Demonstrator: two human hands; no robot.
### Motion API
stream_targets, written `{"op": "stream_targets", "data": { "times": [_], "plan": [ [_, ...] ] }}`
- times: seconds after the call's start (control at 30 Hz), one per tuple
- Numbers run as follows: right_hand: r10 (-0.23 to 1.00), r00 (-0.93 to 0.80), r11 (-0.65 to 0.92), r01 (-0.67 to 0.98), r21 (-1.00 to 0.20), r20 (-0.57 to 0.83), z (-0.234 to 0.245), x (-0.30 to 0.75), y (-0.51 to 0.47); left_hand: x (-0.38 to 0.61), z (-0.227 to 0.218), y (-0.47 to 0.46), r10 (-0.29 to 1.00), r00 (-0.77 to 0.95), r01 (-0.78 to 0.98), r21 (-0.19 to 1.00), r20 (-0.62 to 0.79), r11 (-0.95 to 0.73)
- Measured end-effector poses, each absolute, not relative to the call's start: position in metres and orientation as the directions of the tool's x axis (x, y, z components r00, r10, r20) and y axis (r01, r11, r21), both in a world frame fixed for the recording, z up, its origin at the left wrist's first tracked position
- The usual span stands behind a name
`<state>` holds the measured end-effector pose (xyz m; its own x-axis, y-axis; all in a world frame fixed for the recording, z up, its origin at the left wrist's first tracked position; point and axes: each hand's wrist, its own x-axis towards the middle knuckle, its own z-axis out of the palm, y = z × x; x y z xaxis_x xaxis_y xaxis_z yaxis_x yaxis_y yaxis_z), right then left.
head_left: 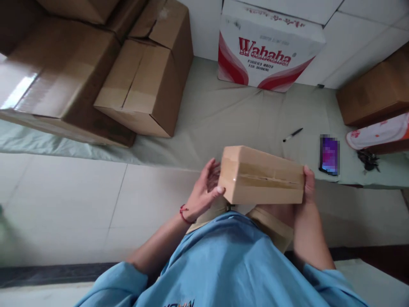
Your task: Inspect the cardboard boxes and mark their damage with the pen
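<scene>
A small brown cardboard box (270,175), its seam sealed with tape, is held in front of my body, slightly tilted, at the near edge of the cloth-covered surface. At its left end is my left hand (209,185), thumb against the lower corner and fingers curved beside the end face, partly hidden. My right hand (308,183) grips the opposite end, its thumb on the edge and the other fingers out of sight behind the box. A red cord bracelet (186,214) circles my left wrist.
Large cardboard boxes (137,81) stand at the left. A white and red Wahaba-like printed carton (266,51) leans near the wall. On the pale green cloth (204,111) lie a pen (293,134), a phone (329,154) and dark keys (367,160). Another brown box (372,91) sits right.
</scene>
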<state>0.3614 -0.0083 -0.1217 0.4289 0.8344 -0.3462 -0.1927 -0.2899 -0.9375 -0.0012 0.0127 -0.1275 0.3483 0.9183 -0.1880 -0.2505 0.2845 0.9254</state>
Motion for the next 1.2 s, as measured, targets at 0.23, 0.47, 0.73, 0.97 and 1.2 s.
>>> {"op": "stream_targets", "data": {
  "times": [0.23, 0.47, 0.73, 0.97, 1.2],
  "plan": [
    [0.762, 0.488, -0.285, -0.337, -0.897, -0.426, -0.118, 0.362, -0.044, 0.013, -0.102, 0.006, 0.83, 0.504, -0.255, 0.878, -0.237, 0.405],
    [0.823, 0.503, -0.205, -0.168, -0.964, -0.263, -0.064, 0.335, -0.047, 0.014, -0.107, 0.008, 0.838, 0.262, -0.286, 0.791, -0.478, 0.54],
    [0.966, 0.258, -0.008, -0.098, -0.995, -0.033, -0.012, 0.302, -0.051, 0.003, -0.124, 0.004, 0.718, 0.272, -0.622, 0.452, -0.641, 0.64],
    [0.887, 0.435, -0.081, -0.19, -0.979, -0.157, -0.04, 0.311, -0.043, 0.004, -0.123, -0.003, 0.81, 0.252, -0.491, 0.651, -0.53, 0.579],
    [0.712, 0.611, -0.045, -0.452, -0.891, -0.346, -0.106, 0.336, -0.05, 0.01, -0.108, -0.005, 0.936, 0.316, -0.161, 0.963, -0.155, 0.214]
  ]
}}
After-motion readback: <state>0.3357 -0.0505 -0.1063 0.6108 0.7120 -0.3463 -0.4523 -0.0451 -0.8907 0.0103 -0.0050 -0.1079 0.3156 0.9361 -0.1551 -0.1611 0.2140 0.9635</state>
